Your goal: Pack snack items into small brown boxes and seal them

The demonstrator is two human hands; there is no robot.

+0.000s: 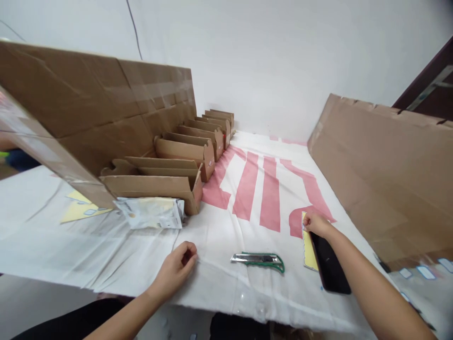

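My left hand (179, 264) rests on the white cloth near the front edge, its fingers curled loosely and nothing visible in them. On the right, my right hand (316, 224) is closed at the far end of a yellow sheet with a wavy printed edge (310, 250), fingertips pinched on it. A black phone (330, 267) lies partly over that sheet, below my right wrist. Between my hands lies a box cutter (258, 259) with a green handle. A clear-and-white plastic packet (150, 212) sits beyond my left hand.
Several open cardboard boxes (152, 184) stand in a row against a tall cardboard panel (116, 104) at left. Another cardboard panel (385, 174) borders the right. Yellow paper (83, 208) lies at far left. Red-printed white cloth (212, 241) covers the table.
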